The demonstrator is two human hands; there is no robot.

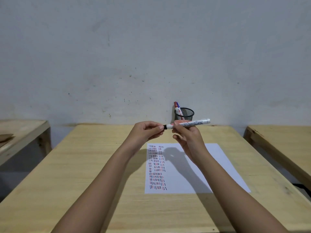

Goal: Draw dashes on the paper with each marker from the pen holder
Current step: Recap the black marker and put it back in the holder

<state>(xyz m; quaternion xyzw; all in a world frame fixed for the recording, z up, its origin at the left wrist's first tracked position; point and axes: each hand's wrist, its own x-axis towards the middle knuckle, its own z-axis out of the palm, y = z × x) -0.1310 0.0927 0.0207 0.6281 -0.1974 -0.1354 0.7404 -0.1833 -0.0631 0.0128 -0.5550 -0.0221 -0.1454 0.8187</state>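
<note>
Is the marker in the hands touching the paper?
Apart. The head view shows the marker held by both hands well above the paper.

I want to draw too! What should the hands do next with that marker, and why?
Probably pull the black cap off. The left hand pinches that cap while the right hand holds the marker above the paper, so it likely cannot draw yet. I cannot tell whether the cap is coming off or going back on.
</note>
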